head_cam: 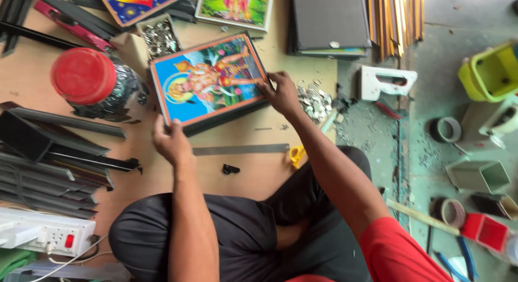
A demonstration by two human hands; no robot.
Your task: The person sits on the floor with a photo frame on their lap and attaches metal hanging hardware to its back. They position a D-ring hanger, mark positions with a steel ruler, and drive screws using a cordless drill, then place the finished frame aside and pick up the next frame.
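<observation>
Framed picture, blue ground with orange figure, dark frame, lies tilted on the light wooden board, in front of the seated person's knees.

Left hand: at the lower left corner of the frame, fingers curled over the edge, gripping it. Right hand: at the right edge of the frame, fingers spread and pressed on the border; whether the thumb hooks under the edge cannot be told, as the hand hides it.

Around it:
- Clear jar with red lid, just beside the frame's left side, filled with dark shiny pieces.
- Small box of metal rings, touching or near the frame's top left corner.
- Steel ruler, flat on the board, just below the frame.
- Heap of small silvery clips, right of the right hand.
- White staple gun, further right, on the floor.
- Dark frame mouldings, stacked at the left.
- White power strip, bottom left.
- Two more colour prints at the top.
</observation>
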